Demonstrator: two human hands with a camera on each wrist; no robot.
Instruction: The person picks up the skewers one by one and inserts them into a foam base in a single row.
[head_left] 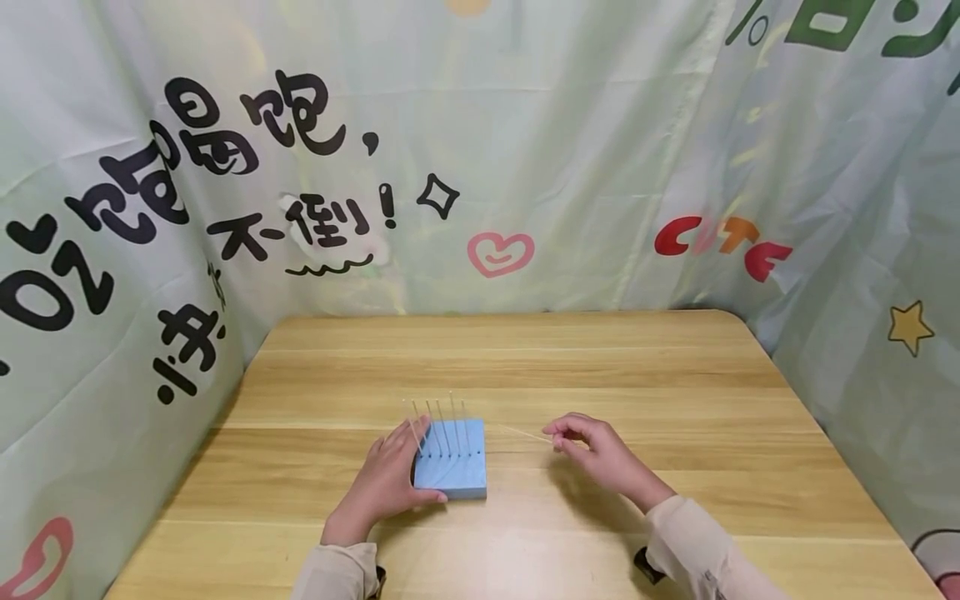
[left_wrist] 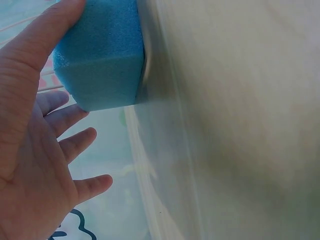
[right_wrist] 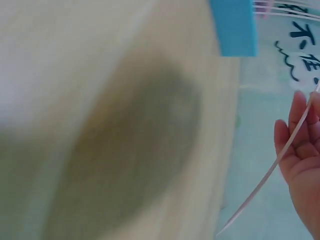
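A blue foam block [head_left: 450, 477] lies on the table, with several thin upright sticks [head_left: 453, 417] in a row across its top. My left hand [head_left: 386, 479] holds the block's left side, thumb at the near edge and forefinger toward the far side. In the left wrist view the other fingers [left_wrist: 80, 145] spread loosely beside the foam. To the right of the block, my right hand [head_left: 603, 454] pinches one slender pale stick [head_left: 525, 432] above the table. Its free end points left toward the block, apart from it. A dark hole [head_left: 478, 452] shows near the block's right edge.
The wooden table [head_left: 600, 358] has rounded far corners. A printed fabric curtain [head_left: 585, 167] surrounds its back and sides. Dark bands [head_left: 647, 567] sit at the cuffs of both light sleeves [head_left: 697, 542].
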